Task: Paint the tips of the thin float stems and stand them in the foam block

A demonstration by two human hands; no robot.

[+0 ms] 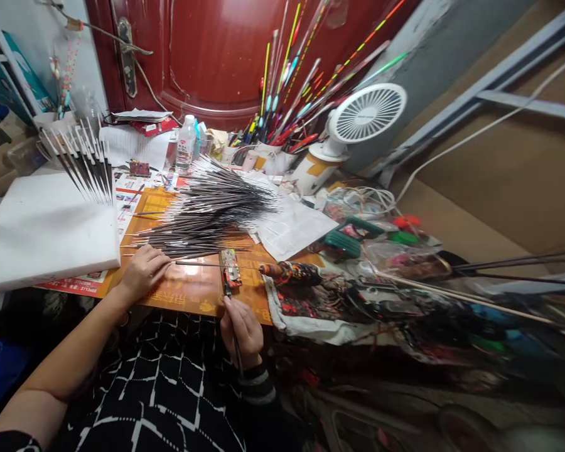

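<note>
My left hand [144, 273] rests at the near edge of the orange board, its fingers closed around one end of a thin fishing float [193, 262]. The float lies sideways, its slender stem reaching right to the brown tip of a paint-stained spindle [289, 272]. In my right hand [243, 331] is a thin paintbrush [226, 288], pinched between thumb and fingers. Its dark tip points at a small paint-smeared block [231, 269] on the board. Beyond both hands lies a large pile of dark, white-tipped floats [207, 207].
On the left, a white foam slab [51, 226] carries several upright floats [87, 163]. A water bottle [185, 144], cups with colored float tips, and a white fan [370, 113] stand at the back. White paper [294, 229] and a stained cloth [306, 323] lie to the right.
</note>
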